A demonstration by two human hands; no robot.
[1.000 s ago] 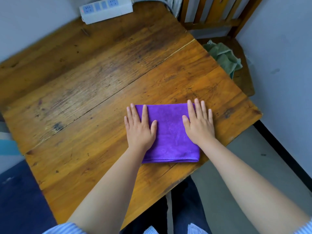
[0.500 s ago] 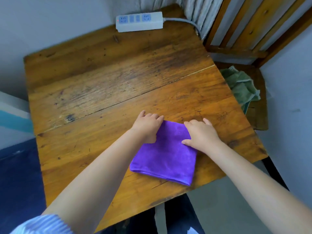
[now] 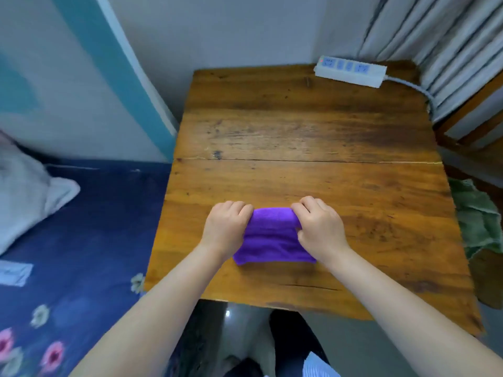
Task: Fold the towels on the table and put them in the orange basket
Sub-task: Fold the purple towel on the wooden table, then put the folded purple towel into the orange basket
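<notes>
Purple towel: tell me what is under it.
The purple towel lies on the wooden table; left hand and right hand grip its far edge. Anything beneath the folds is hidden.

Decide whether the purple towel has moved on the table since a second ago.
Yes. The purple towel has left the table's right-hand edge for its middle, gripped by both hands.
</notes>
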